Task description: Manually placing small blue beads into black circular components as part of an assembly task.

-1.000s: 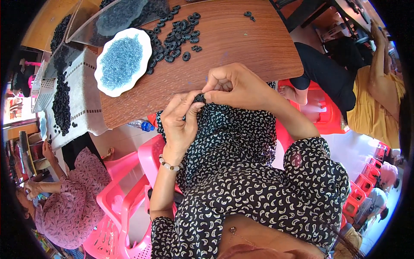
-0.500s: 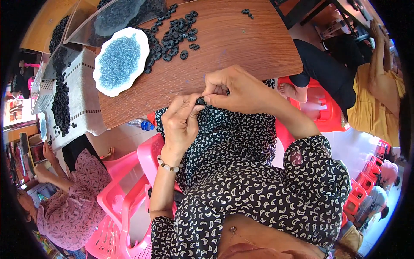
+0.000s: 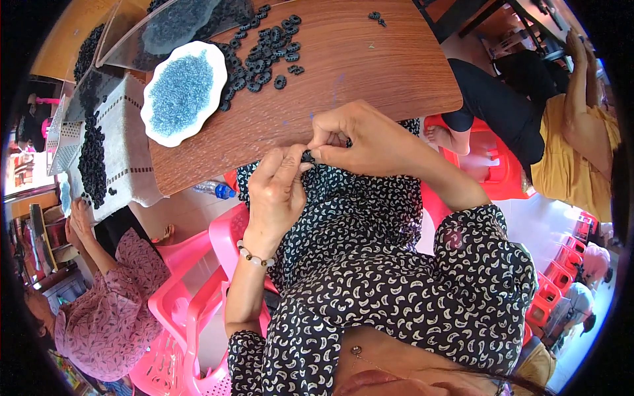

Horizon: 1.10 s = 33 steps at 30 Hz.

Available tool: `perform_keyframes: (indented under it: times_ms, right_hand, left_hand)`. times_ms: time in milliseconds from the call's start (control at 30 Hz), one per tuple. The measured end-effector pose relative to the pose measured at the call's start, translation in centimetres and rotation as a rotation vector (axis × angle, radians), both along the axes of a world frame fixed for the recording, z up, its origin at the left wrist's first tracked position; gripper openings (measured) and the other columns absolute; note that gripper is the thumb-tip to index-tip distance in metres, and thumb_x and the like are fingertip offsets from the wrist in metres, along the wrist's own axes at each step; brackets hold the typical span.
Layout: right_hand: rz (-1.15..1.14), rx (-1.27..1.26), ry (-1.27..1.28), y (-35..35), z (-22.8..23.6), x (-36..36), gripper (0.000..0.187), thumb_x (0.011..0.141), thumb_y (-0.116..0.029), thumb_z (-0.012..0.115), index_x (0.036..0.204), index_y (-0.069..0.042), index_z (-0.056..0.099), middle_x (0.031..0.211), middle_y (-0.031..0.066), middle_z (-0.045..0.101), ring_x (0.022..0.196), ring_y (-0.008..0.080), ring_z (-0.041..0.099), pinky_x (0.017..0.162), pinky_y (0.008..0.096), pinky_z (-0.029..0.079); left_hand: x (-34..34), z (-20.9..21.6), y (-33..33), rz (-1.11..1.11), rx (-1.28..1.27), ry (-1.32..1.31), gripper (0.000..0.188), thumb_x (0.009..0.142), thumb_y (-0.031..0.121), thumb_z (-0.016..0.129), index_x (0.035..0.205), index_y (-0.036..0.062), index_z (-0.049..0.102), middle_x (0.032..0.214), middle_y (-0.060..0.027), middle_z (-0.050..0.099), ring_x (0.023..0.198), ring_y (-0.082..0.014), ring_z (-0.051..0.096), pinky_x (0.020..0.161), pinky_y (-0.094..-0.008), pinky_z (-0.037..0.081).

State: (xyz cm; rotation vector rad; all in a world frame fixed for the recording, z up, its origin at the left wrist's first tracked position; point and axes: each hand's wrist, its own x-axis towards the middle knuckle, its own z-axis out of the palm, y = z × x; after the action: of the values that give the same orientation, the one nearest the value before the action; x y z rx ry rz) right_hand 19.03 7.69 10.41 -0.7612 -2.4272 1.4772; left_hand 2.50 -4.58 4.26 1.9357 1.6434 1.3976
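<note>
My left hand [image 3: 276,188] and my right hand [image 3: 349,140] meet at the near edge of the brown table, over my lap. Between their fingertips is a small black ring-shaped part [image 3: 307,156], partly covered by the fingers. My left thumb and fingers pinch it from the left, and my right thumb and forefinger close on its upper right side. Beyond them on the table lies a loose heap of similar black notched rings [image 3: 264,56]. To its left stands a white scalloped plate [image 3: 149,125] holding many small clear bluish pieces [image 3: 181,92].
A clear-walled bin [image 3: 132,39] stands at the table's far left. Several black pieces [image 3: 374,15] lie near the far edge. Black parts [image 3: 94,158] cover a cloth on the left, where a co-worker in pink [image 3: 109,310] sits. Another person in yellow [image 3: 571,158] sits at right.
My hands keep the black ring pinched in nearly the same spot, with slight finger shifts. At left, the co-worker's hands have come together near the cloth.
</note>
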Motion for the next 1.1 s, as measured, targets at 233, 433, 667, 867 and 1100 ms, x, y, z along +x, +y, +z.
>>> perform_keyframes:
  times_ms: [233, 433, 667, 867, 1100]
  right_hand:
    - [-0.088, -0.162, 0.107, 0.0, 0.4, -0.2, 0.010, 0.091, -0.009, 0.069, 0.096, -0.001, 0.068, 0.077, 0.0001, 0.068, 0.072, 0.0049, 0.059, 0.065, 0.0247, 0.047]
    - [0.021, 0.072, 0.155, 0.4, 0.0, -0.1, 0.017, 0.088, -0.007, 0.072, 0.103, -0.002, 0.071, 0.082, 0.0059, 0.070, 0.074, 0.0112, 0.064, 0.068, 0.0266, 0.051]
    - [0.088, 0.274, 0.227, 0.8, -1.2, 0.1, 0.024, 0.085, -0.006, 0.074, 0.109, -0.002, 0.072, 0.085, 0.0085, 0.067, 0.078, 0.0176, 0.066, 0.066, 0.0318, 0.052]
    - [0.039, 0.283, 0.193, 0.6, -0.4, 0.0, 0.018, 0.086, -0.009, 0.074, 0.104, -0.005, 0.075, 0.082, 0.0069, 0.065, 0.070, 0.0147, 0.061, 0.061, 0.0291, 0.048]
    - [-0.036, 0.237, 0.185, 0.5, -0.4, 0.0, 0.015, 0.088, -0.011, 0.075, 0.102, -0.006, 0.076, 0.075, 0.0040, 0.061, 0.065, 0.0104, 0.056, 0.057, 0.0260, 0.043]
  left_hand:
    - [0.5, 0.0, -0.2, 0.047, -0.183, -0.371, 0.022, 0.092, 0.002, 0.070, 0.113, -0.0024, 0.071, 0.088, -0.0092, 0.067, 0.069, -0.0142, 0.062, 0.062, -0.0259, 0.050]
    - [0.6, -1.1, -0.5, 0.018, -0.222, -0.634, 0.026, 0.095, 0.006, 0.069, 0.120, -0.0031, 0.070, 0.090, -0.0038, 0.065, 0.071, -0.0077, 0.059, 0.063, -0.0210, 0.048]
    - [0.6, -1.3, -0.5, -0.026, -0.226, -0.727, 0.027, 0.095, 0.005, 0.069, 0.121, -0.0043, 0.069, 0.095, -0.0050, 0.065, 0.072, -0.0081, 0.060, 0.064, -0.0200, 0.049]
    - [0.6, -1.4, -0.5, -0.003, -0.189, -0.715, 0.028, 0.095, 0.006, 0.070, 0.121, -0.0033, 0.069, 0.095, -0.0053, 0.066, 0.072, -0.0082, 0.060, 0.065, -0.0206, 0.049]
    - [0.6, -1.6, -0.3, 0.034, -0.177, -0.604, 0.027, 0.093, 0.007, 0.071, 0.120, 0.0000, 0.071, 0.091, -0.0055, 0.067, 0.071, -0.0085, 0.061, 0.066, -0.0220, 0.050]
